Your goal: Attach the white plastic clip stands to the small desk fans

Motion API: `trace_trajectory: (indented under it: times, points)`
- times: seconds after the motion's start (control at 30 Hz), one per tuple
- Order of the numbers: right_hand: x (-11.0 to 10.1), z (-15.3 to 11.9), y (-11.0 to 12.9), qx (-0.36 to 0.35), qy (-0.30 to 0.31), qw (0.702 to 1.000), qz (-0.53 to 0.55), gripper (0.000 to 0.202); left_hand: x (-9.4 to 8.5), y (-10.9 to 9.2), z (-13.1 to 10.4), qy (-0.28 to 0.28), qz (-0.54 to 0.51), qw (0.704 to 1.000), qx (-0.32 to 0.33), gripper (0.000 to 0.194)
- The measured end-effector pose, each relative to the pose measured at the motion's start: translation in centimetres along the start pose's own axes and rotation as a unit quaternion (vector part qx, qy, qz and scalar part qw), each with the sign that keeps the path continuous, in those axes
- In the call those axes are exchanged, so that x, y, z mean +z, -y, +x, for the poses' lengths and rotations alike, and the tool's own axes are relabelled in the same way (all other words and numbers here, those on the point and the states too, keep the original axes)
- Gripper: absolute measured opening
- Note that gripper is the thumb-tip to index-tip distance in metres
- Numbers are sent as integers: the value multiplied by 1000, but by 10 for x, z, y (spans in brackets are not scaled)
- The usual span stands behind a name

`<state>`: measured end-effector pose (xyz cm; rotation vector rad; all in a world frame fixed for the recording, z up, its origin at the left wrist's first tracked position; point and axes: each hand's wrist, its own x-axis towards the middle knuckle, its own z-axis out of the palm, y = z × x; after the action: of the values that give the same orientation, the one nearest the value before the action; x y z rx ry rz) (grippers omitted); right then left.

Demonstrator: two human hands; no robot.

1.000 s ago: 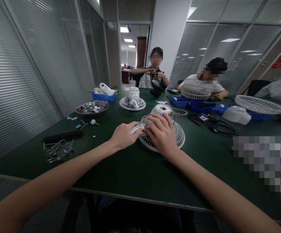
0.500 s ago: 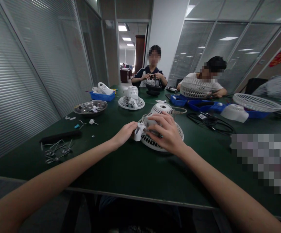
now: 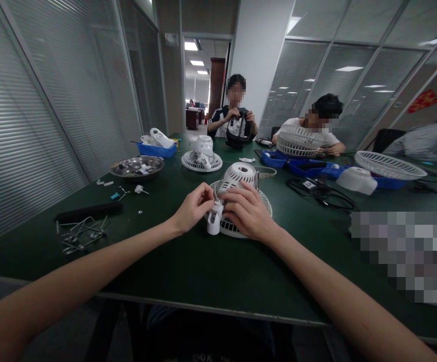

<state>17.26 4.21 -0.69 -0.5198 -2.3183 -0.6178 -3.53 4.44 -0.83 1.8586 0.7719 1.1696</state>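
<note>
While the white fan sits on the table before me, resting on its round grille, I have my right hand curved against its near side, though I cannot tell whether it grips. By the white bracket, my left hand has thumb and fingertips drawn together; I cannot see whether they pinch anything. Beyond, a second fan stands near the steel bowl.

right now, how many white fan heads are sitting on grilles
2: near fan head, front centre; far fan head, behind it and to the left. Others may be hidden.
</note>
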Motion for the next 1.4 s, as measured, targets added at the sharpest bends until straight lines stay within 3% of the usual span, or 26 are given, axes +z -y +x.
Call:
trace_trajectory:
  times: [0.2,0.33,0.53,0.8,1.0,1.23,1.4]
  points:
    - [6,-3,-7,-58,-19,998,-23,10,-5,2,-1,26,2,1000,10,10]
    - [8,-5,-11,-83,-26,995,-52,9,-3,4,2,6,-7,1000,7,13]
    - [13,-7,-21,-73,-29,996,-51,11,0,4,-1,-3,36,999,-16,14]
    - [11,-6,-22,-18,-20,1000,4,13,-5,6,2,24,75,996,-34,28]
    - [6,-3,-17,-4,-22,999,36,9,-8,7,5,95,82,990,-60,29]
    - [6,-3,-15,11,-29,998,49,12,-4,4,4,95,212,972,-21,43]
    - [5,-3,-16,9,-32,998,53,11,-3,6,2,105,235,966,3,45]
